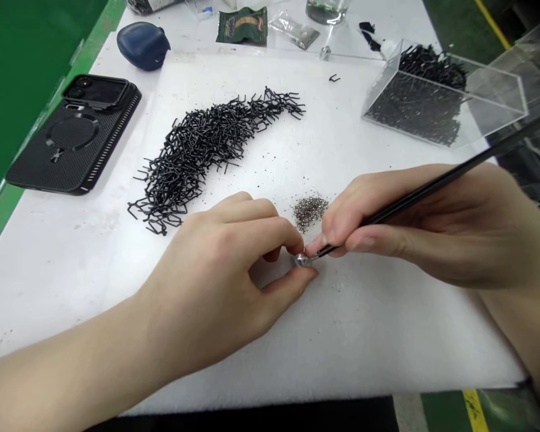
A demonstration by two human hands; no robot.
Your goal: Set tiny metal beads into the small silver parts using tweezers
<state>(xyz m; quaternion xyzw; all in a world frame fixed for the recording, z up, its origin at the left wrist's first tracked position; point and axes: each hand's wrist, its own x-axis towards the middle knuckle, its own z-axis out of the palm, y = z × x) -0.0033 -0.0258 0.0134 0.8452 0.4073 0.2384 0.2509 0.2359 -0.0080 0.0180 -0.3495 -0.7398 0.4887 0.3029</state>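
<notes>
My left hand [227,273] pinches a small silver metal piece [302,260] between thumb and forefinger, low over the white foam sheet [378,336]. My right hand [432,222] grips long black tweezers [432,186] whose tip meets that silver piece. Just behind the fingertips lies a small heap of tiny silver parts [310,210]. A long curved pile of black bent wire clips [207,150] lies further back to the left.
A tilted clear plastic box [486,108] holding more black clips stands at the back right. A black phone in a case [76,138] and a dark blue pouch [143,45] lie at the left. Small bags and a glass sit along the far edge.
</notes>
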